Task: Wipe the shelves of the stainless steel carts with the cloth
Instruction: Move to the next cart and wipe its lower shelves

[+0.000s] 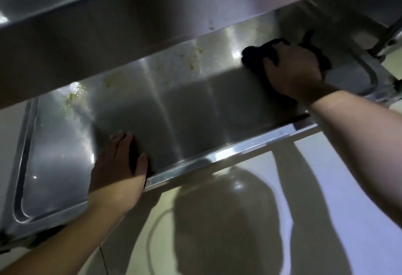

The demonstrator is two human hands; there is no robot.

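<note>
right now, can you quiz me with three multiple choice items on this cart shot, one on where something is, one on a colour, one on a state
1. Where do the yellowish smears lie on the lower shelf?
A. on its far part, left of the cloth
B. under the left hand
C. on the floor

2. What colour is the cloth?
A. white
B. black
C. yellow

3. What is the left hand doing?
A. gripping the cloth
B. hanging in the air
C. resting flat on the shelf by its front edge

Answers
1. A: the smears sit near the back, beneath the upper shelf, left of the cloth.
2. B: the cloth shows dark black against the steel.
3. C: its fingers lie straight on the steel, while the right hand presses the cloth.
</note>
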